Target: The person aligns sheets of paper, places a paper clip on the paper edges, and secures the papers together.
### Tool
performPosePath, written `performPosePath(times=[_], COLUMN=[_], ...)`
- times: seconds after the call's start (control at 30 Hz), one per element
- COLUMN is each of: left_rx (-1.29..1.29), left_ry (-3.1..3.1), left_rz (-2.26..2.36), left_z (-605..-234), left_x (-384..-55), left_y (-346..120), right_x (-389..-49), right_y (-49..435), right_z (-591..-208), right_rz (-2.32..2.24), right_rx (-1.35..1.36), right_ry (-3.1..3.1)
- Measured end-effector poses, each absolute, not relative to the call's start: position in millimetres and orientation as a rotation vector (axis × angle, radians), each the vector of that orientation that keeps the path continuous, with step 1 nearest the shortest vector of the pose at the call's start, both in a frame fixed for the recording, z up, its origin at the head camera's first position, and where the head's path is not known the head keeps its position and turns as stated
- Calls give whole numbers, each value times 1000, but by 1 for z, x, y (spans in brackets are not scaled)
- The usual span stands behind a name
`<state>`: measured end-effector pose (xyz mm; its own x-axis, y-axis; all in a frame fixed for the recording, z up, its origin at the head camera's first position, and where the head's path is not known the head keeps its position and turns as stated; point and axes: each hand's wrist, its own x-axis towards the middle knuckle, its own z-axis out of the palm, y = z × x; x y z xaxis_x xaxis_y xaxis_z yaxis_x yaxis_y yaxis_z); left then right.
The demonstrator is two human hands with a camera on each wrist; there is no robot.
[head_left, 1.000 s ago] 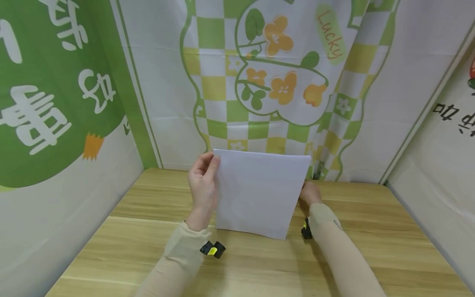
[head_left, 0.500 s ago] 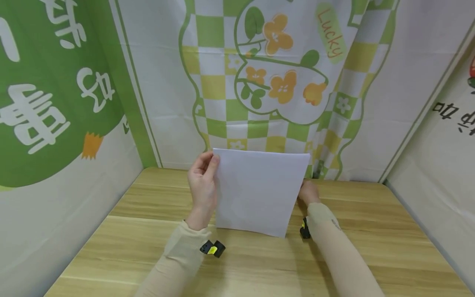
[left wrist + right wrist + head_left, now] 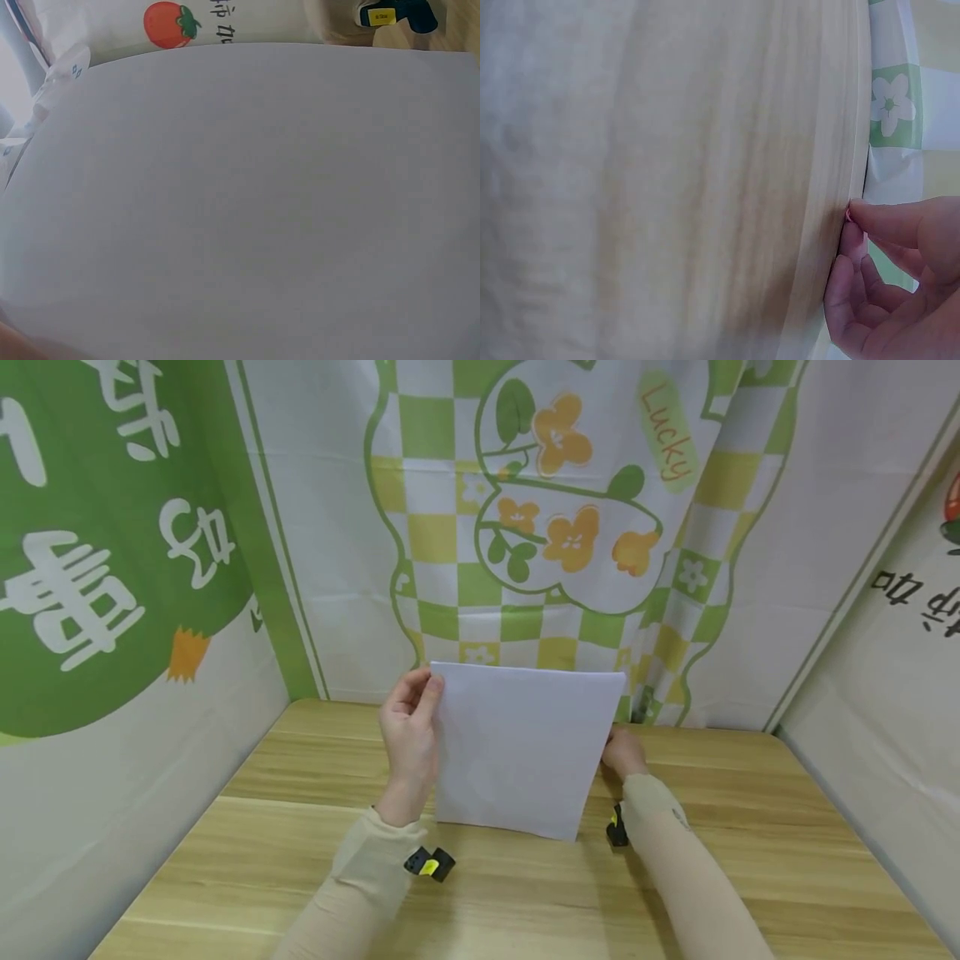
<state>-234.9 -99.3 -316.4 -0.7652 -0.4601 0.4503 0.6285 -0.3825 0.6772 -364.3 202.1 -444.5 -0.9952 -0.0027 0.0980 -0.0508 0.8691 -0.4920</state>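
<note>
A blank white sheet of paper stands nearly upright above the table in the head view. My left hand pinches its upper left edge, thumb on the near face and fingers behind. The same paper fills most of the left wrist view. Behind the sheet's right edge is my right hand, its fingertips hidden from the head camera. In the right wrist view this right hand has curled fingers, thumb and forefinger tips together by the table's back edge. A tiny pinkish-red bit shows between those tips, too small to identify.
The wooden table meets a checked green and yellow curtain at the back. Printed cloth walls stand left and right. Each wrist carries a small black camera, one of them the left camera.
The right hand has shifted very slightly left behind the paper's edge. The left hand and the paper have stayed almost still.
</note>
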Motion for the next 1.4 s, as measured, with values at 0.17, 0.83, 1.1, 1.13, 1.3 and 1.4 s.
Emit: performPosePath(times=[0.17,0.83,1.1,1.13,1.3,1.4], left_rx=[-238,-252,-253,-255,-252,-246], left_ry=[-1179,-1174,-1156,-1152,-1153,-1150], left_rz=[-2162,-2161,-2167,-2171,-2176,-2177], left_z=[-316,-316,-314,-314,-316,-316], left_x=[-234,-234,-233,-233,-232,-232], left_y=[-99,-99,-99,-99,-100,-100], right_x=[-362,-348,-349,-349,-345,-341], right_y=[204,206,209,209,211,210], right_z=[-447,-446,-447,-447,-447,-446], right_rz=[789,1154,1356,1375,1465,1485], right_rx=[46,-78,-121,-127,-151,-165], right_ry=[-2941,-2911,-2856,-2852,-2823,-2813])
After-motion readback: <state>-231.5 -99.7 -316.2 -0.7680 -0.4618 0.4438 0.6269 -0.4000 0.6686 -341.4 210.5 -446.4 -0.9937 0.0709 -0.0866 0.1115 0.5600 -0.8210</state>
